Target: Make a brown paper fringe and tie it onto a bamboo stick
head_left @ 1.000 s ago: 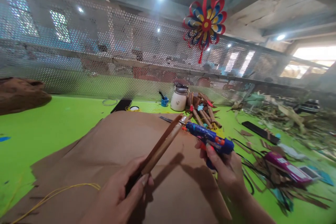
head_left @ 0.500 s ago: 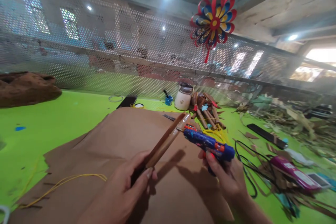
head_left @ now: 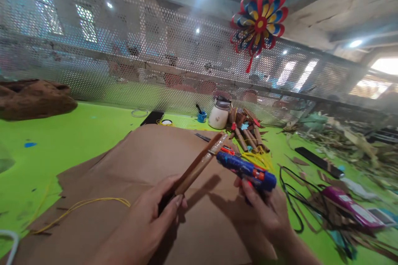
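Observation:
My left hand is closed around the lower end of a rolled strip of brown paper, which slants up and away to the right. Shiny glue coats the strip's upper part. My right hand grips a blue glue gun with orange parts, its nozzle touching or almost touching the glued face. Both hands are above a large sheet of brown paper, where their shadows fall. A yellow string lies on the sheet's left side.
On the green table stand a white jar and a small blue pot. Brown paper rolls lie beside the jar. To the right are a black cable, a purple device and dry scraps. A perforated screen rises behind.
The glue gun's nozzle has moved slightly up along the strip, toward its far end. The view has shifted a little; both hands keep their grips.

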Tool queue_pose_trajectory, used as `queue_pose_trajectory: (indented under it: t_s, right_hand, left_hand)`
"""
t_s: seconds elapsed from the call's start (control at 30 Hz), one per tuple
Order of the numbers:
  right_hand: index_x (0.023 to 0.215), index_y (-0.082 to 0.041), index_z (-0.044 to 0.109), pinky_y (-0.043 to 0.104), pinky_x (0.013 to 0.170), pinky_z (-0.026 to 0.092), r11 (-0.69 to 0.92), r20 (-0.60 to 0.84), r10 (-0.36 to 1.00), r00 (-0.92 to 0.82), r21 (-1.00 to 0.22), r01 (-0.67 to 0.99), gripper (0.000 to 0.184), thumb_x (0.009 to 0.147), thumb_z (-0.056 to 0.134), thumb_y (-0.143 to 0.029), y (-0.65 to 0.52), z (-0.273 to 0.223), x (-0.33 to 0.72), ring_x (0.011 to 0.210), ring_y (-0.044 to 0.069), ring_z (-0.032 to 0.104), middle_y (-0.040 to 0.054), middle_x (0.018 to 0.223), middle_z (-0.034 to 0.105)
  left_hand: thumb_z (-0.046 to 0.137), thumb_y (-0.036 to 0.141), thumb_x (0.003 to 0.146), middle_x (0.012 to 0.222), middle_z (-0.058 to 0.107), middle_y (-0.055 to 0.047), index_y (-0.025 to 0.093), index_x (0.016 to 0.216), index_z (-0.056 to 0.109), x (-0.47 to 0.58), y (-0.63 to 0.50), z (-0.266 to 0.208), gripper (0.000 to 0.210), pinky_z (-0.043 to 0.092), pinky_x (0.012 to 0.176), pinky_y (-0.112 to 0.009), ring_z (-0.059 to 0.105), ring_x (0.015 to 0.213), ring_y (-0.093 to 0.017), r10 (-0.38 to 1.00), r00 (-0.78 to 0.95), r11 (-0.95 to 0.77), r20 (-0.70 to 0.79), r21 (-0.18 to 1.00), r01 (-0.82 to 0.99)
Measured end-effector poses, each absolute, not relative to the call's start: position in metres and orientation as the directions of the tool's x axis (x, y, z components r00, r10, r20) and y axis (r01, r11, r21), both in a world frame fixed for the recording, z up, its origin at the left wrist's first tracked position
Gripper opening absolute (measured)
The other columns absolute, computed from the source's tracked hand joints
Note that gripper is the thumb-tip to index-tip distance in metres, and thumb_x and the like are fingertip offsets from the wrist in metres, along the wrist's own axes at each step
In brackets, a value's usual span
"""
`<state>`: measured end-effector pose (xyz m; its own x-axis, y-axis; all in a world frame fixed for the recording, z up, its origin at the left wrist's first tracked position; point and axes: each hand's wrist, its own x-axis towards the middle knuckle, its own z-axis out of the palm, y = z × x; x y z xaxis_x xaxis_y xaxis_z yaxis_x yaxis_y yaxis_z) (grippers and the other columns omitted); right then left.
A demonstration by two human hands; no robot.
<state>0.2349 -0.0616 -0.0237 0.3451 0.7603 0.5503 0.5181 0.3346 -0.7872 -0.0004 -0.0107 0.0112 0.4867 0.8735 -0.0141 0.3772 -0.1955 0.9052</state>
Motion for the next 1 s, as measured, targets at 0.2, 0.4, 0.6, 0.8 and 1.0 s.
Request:
queue_pose_trajectory:
  t_s: [0.2, 0.4, 0.6, 0.8, 1.0]
  right_hand:
    - [0.081, -0.016, 0.065, 0.024, 0.051, 0.045, 0.297, 0.554, 0.758, 0.345, -0.764, 0.573, 0.024, 0.084, 0.054, -0.037, -0.057, -0.016, 0.25, 0.058, 0.016, 0.057, 0.0047, 0.067, 0.063]
    - [0.074, -0.017, 0.065, 0.024, 0.048, 0.044, 0.304, 0.524, 0.824, 0.215, -0.73, 0.612, 0.023, 0.083, 0.055, -0.035, -0.067, -0.01, 0.237, 0.054, 0.015, 0.054, 0.0025, 0.062, 0.06]
    - [0.081, -0.017, 0.066, 0.027, 0.057, 0.05, 0.331, 0.558, 0.811, 0.175, -0.685, 0.649, 0.019, 0.08, 0.059, -0.035, -0.073, -0.017, 0.232, 0.062, 0.018, 0.061, 0.0048, 0.07, 0.066]
    - [0.077, -0.016, 0.064, 0.026, 0.052, 0.047, 0.33, 0.603, 0.785, 0.145, -0.605, 0.725, 0.022, 0.084, 0.052, -0.033, -0.063, -0.009, 0.242, 0.057, 0.018, 0.059, 0.0049, 0.065, 0.064]
    - [0.074, -0.014, 0.063, 0.026, 0.049, 0.042, 0.285, 0.658, 0.718, 0.227, -0.576, 0.767, 0.026, 0.084, 0.052, -0.035, -0.048, -0.003, 0.258, 0.05, 0.015, 0.053, 0.0017, 0.056, 0.057]
  left_hand:
    - [0.048, 0.038, 0.084, 0.085, 0.068, -0.002, 0.024, 0.119, 0.056, 0.001, -0.012, 0.011, 0.039, 0.048, 0.07, -0.025, 0.062, 0.078, -0.019, 0.895, 0.442, -0.267, 0.059, 0.865, 0.424]
    - [0.049, 0.035, 0.084, 0.09, 0.069, -0.002, 0.025, 0.117, 0.059, 0.002, -0.016, 0.01, 0.036, 0.048, 0.074, -0.025, 0.062, 0.084, -0.02, 0.922, 0.374, -0.274, 0.098, 0.849, 0.452]
    - [0.048, 0.033, 0.083, 0.089, 0.07, -0.002, 0.024, 0.112, 0.063, 0.003, -0.017, 0.014, 0.033, 0.047, 0.073, -0.026, 0.063, 0.081, -0.02, 0.92, 0.374, -0.285, 0.117, 0.856, 0.432]
    - [0.048, 0.033, 0.084, 0.085, 0.069, -0.003, 0.021, 0.113, 0.061, 0.001, -0.013, 0.013, 0.034, 0.046, 0.07, -0.026, 0.062, 0.078, -0.02, 0.904, 0.417, -0.29, 0.091, 0.848, 0.443]
    - [0.044, 0.034, 0.086, 0.084, 0.068, -0.004, 0.018, 0.111, 0.057, -0.001, -0.01, 0.013, 0.033, 0.045, 0.067, -0.025, 0.06, 0.075, -0.019, 0.861, 0.509, -0.26, 0.015, 0.872, 0.415]
